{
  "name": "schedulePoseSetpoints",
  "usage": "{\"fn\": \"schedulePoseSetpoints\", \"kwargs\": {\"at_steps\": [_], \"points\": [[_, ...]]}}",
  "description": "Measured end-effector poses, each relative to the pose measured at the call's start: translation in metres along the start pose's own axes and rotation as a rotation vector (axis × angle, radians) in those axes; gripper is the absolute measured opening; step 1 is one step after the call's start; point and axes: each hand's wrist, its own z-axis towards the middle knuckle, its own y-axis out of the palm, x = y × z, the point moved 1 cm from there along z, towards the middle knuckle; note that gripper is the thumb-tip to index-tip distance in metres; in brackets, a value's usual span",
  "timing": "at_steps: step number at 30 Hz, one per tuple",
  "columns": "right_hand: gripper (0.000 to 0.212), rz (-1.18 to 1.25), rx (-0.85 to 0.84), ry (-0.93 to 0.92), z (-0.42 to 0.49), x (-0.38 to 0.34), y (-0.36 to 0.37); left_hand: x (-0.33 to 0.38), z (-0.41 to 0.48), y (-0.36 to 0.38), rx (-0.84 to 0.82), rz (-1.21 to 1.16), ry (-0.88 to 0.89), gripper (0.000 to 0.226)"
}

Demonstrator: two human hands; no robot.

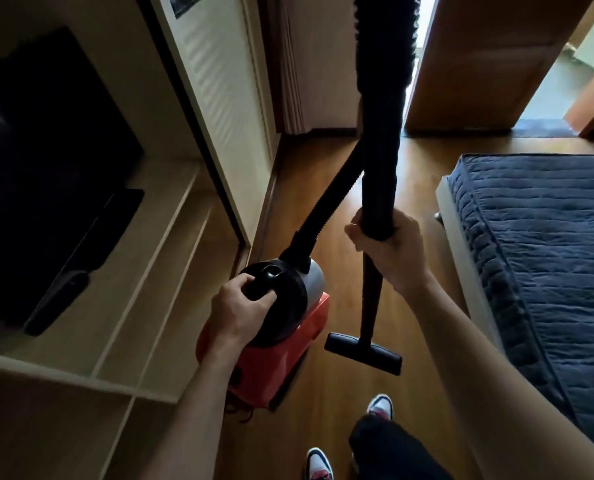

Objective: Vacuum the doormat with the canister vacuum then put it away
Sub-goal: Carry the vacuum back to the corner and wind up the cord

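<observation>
A red canister vacuum (288, 344) with a black top hangs above the wood floor, lifted off it. My left hand (235, 311) grips its black carry handle (266, 278). Its ribbed black hose (330, 206) runs up from the canister and loops overhead. In my right hand (387, 247) I hold the black wand (378, 161) upright, fingers curled round it. The wand's floor nozzle (363, 353) hangs just above the floor. A dark doormat (544, 128) lies in the open doorway at the far right.
A light wood shelf unit (143, 271) with a black TV (46, 174) stands at the left. A bed with a dark blue quilt (544, 258) fills the right. A white sliding door (219, 109) and a wooden door (489, 57) stand ahead. My shoes (380, 407) are on the floor.
</observation>
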Motion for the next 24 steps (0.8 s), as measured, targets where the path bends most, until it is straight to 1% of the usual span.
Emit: {"fn": "schedulePoseSetpoints", "kwargs": {"at_steps": [6,10,16,21,24], "points": [[0.009,0.005,0.029,0.053,0.071,0.055,-0.003,0.015,0.091,0.036,-0.009,0.006,0.010,0.014],[0.007,0.029,0.028,0.097,0.134,0.095,-0.011,0.037,0.158,0.068,-0.018,0.019,0.009,0.014],[0.010,0.073,-0.035,0.088,0.251,0.156,-0.038,0.090,0.261,0.120,-0.019,0.054,-0.035,0.017],[0.013,0.112,-0.081,0.066,0.341,0.193,-0.061,0.140,0.335,0.157,0.006,0.063,-0.015,0.025],[0.015,0.103,-0.072,0.052,0.387,0.208,-0.073,0.158,0.377,0.174,0.035,-0.010,-0.013,0.015]]}}
